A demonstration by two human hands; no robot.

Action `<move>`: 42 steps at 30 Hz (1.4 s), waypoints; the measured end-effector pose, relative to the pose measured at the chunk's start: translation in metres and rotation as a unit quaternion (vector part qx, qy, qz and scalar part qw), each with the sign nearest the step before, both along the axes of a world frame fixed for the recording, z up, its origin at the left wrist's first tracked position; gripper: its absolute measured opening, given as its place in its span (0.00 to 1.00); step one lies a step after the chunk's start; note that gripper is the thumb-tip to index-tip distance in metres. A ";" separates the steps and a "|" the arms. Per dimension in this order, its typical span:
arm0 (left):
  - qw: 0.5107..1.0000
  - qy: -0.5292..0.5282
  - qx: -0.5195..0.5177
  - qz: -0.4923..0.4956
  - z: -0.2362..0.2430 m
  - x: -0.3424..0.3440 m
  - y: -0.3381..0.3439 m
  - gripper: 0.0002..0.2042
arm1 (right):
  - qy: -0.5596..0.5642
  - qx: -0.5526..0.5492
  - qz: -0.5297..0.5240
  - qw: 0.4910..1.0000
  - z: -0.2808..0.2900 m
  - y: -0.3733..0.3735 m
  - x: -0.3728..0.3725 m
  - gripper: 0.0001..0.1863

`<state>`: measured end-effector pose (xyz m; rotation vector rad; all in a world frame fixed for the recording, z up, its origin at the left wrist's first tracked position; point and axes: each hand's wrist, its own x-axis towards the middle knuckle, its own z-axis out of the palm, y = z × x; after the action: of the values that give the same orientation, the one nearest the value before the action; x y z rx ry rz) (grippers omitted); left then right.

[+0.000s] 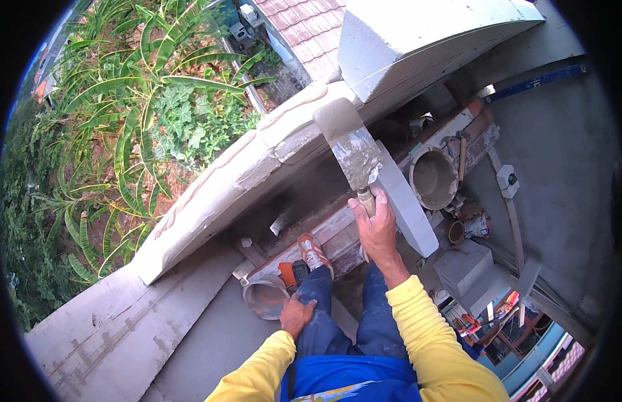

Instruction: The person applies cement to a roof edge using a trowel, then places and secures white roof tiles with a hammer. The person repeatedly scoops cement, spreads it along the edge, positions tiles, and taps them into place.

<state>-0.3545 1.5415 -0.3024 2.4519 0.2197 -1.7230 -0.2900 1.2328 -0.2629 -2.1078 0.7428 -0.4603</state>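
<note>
My right hand (379, 224) grips the wooden handle of a trowel (351, 144), its wide blade smeared with wet grey mortar. The blade's far end overlaps the top of a curved wall of pale blocks (257, 161), where a thin bead of mortar (220, 161) runs along the outer edge. Whether the blade touches the wall I cannot tell. On my left leg, by the knee, rests my left hand (297, 315), holding nothing. Beside it are a round bucket (264, 299) and an orange and black tool (294, 273). A large pale block (418, 40) stands on the wall, beyond the trowel.
A plank (344, 234) lies under my feet. To the right are a mortar bucket (433, 177), a hammer (462, 157), a long pale block (408, 208), a grey block (465, 268) and a blue spirit level (535, 82). Past the wall the ground drops to plants (150, 100) and a tiled roof (304, 30).
</note>
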 end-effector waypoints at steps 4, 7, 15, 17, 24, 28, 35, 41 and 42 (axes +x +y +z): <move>1.000 -0.002 -0.011 0.021 -0.006 -0.007 0.014 0.41 | 0.025 0.099 -0.038 0.994 0.010 -0.021 0.038 0.27; 0.999 0.008 -0.007 0.046 -0.003 -0.003 0.016 0.41 | 0.032 0.227 -0.055 0.972 0.033 -0.044 0.054 0.24; 0.999 -0.010 -0.017 0.047 0.003 -0.001 0.019 0.41 | -0.110 0.361 -0.030 0.926 0.102 -0.058 0.056 0.18; 0.998 -0.014 -0.023 0.050 0.003 0.000 0.019 0.41 | -0.114 0.358 -0.040 0.926 0.094 -0.054 0.037 0.18; 0.999 -0.014 -0.020 0.046 -0.001 -0.001 0.021 0.41 | -0.074 0.300 -0.034 0.950 0.054 -0.042 -0.022 0.18; 0.999 -0.015 -0.019 0.038 0.002 0.003 0.016 0.41 | -0.022 0.263 0.020 0.964 0.051 -0.072 0.004 0.21; 0.999 -0.001 -0.019 0.028 -0.003 0.005 0.015 0.42 | 0.040 0.235 -0.060 0.969 0.060 -0.082 -0.022 0.21; 0.999 -0.009 -0.015 0.027 -0.003 0.005 0.023 0.42 | 0.079 -0.249 0.034 0.965 0.040 -0.102 -0.063 0.23; 1.000 -0.005 -0.012 0.025 -0.001 0.008 0.022 0.41 | 0.106 -0.252 0.041 0.961 0.050 -0.112 -0.046 0.23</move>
<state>-0.3464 1.5634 -0.3034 2.4172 0.2562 -1.6833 -0.3360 1.1206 -0.2132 -2.6879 0.7062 -0.4117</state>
